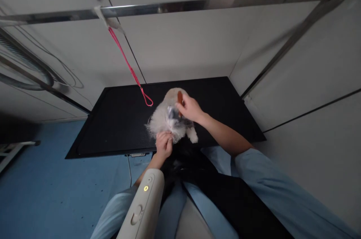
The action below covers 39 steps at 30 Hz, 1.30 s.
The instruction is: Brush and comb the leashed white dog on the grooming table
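Two hands groom a dog on the table: left hand pinching fur, right hand gripping a brush, mid-stroke.

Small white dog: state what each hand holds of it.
Left hand pinches fur on the small white dog at its near side; right hand holds a brush against its head.

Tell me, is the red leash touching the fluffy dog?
Apart. The head view shows the red leash loop hanging left of the dog, with black table between them.
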{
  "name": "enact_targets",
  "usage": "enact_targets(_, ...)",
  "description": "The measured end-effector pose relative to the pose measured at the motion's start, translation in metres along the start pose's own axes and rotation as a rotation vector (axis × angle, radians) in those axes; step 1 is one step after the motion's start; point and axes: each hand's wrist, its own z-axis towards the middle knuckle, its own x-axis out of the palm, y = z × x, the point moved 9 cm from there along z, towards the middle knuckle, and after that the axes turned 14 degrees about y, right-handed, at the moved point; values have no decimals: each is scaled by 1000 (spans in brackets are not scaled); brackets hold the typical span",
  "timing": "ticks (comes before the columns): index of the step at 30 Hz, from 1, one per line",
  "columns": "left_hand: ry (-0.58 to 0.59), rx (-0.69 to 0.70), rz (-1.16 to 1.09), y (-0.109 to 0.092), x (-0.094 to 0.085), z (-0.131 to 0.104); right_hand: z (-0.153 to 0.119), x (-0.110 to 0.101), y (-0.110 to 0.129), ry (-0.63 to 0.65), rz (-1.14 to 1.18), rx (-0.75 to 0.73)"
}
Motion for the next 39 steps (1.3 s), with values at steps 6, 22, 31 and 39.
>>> enact_targets(6,12,34,2,-4,3,4,-9,11,-3,86,82,-20)
enact_targets(22,33,49,-37,-3,3,5,-25,7,-14,-51,115,-16)
enact_targets(31,34,69,-69,-5,4,5,-31,3,-22,-87,184,-47)
enact_targets(39,25,56,-88,-3,3,6,-21,10,-25,-30,199,-20)
